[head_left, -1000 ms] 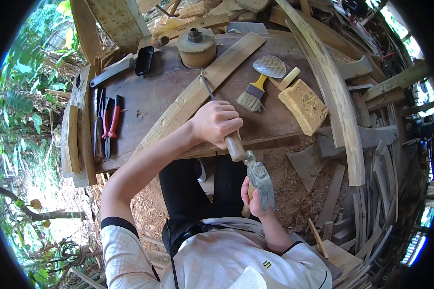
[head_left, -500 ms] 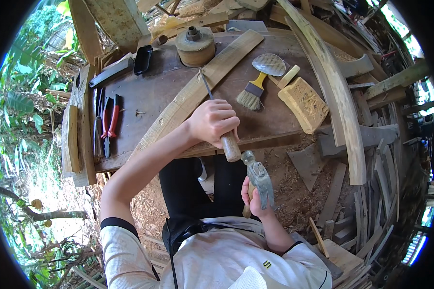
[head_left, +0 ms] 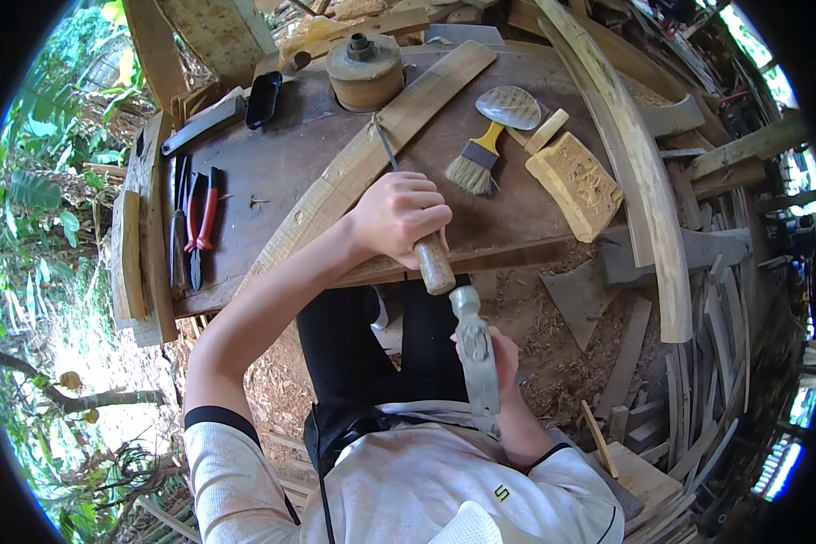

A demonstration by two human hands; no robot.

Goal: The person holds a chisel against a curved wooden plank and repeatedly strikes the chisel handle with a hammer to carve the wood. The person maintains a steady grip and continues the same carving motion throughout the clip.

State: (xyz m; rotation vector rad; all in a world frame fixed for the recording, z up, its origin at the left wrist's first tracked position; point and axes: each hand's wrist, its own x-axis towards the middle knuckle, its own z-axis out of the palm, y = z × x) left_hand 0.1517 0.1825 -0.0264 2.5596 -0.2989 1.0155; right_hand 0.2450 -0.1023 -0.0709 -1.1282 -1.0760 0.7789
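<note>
1. The left hand [head_left: 399,216] is closed tight around the wooden handle of a chisel [head_left: 417,227], whose blade tip rests on a long curved plank [head_left: 354,172] lying slantwise across the workbench [head_left: 272,181].
2. The right hand [head_left: 499,358] grips a hammer [head_left: 473,344], fingers wrapped round its handle, the metal head just below the chisel's butt.
3. A brush [head_left: 476,163], a wooden block [head_left: 576,186] and red pliers [head_left: 204,222] lie on the bench.
</note>
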